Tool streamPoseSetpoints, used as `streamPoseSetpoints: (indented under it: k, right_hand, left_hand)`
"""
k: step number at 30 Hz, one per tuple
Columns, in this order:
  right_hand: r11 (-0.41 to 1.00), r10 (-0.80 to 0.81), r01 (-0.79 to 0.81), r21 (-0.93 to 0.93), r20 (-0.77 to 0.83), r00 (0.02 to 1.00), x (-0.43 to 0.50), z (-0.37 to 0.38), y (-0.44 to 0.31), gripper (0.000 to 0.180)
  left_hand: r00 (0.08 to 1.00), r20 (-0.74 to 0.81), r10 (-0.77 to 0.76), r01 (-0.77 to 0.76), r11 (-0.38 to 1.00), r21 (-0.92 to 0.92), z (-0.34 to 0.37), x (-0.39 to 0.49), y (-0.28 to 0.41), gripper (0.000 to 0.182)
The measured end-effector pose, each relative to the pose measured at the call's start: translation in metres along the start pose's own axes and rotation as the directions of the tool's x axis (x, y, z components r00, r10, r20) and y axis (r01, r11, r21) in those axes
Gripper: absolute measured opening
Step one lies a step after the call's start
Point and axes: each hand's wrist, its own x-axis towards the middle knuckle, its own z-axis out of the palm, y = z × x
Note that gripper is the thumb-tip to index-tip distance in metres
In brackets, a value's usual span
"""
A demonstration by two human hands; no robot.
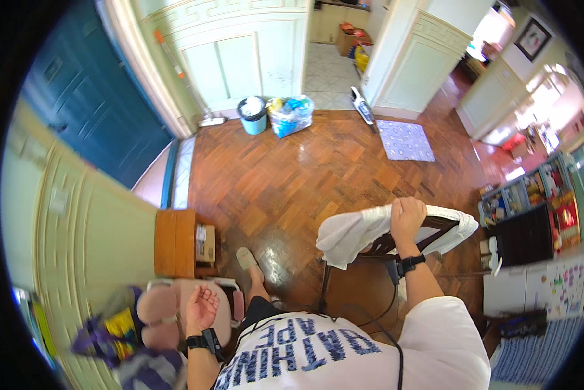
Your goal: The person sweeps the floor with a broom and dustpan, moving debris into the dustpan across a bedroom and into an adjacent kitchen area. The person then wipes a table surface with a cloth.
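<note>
My right hand (409, 220) grips the top of a dark wooden chair's backrest (435, 229). A white cloth (355, 229) is draped along that top rail and hangs down on both sides. Below it shows the brown chair seat (360, 287). My left hand (203, 306) is raised at my left side, palm up, with its fingers slightly curled and nothing in it. Behind that hand in the picture is a pink padded chair (214, 312); I cannot tell whether they touch. Each wrist wears a black strap with a small device.
A wooden cabinet (177, 243) stands by the left wall. Along the far wall are a flat mop (211, 121), a blue bin (254, 122), a bulging plastic bag (292, 117) and a handheld vacuum (362, 107). A grey mat (405, 140) lies on the parquet floor. Loaded shelves (526, 190) stand at right.
</note>
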Motion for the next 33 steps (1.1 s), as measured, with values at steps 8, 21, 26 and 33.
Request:
streamPoseSetpoints:
  k: [8,21,26,33]
  right_hand:
    - [0.903,0.425,-0.418,-0.098,0.333,0.842,0.044,-0.019,-0.04,0.019]
    - [0.217,0.623,-0.85,0.48,0.603,0.499,0.189,0.092,-0.147,0.018]
    - [0.099,0.714,-0.935,0.341,0.629,0.305,0.271,0.149,-0.086,0.02]
    - [0.32,0.772,-0.912,0.259,0.487,0.409,0.391,0.209,0.001,0.019]
  left_hand:
    - [0.972,0.113,-0.204,0.179,0.964,0.198,0.155,0.23,0.129,0.022]
    - [0.877,0.055,-0.478,0.36,0.728,0.583,0.429,0.516,0.157,0.022]
    - [0.913,0.028,-0.407,0.318,0.753,0.576,0.535,0.607,0.161,0.018]
    - [0.891,-0.006,-0.453,0.379,0.739,0.556,0.678,0.74,0.108,0.016]
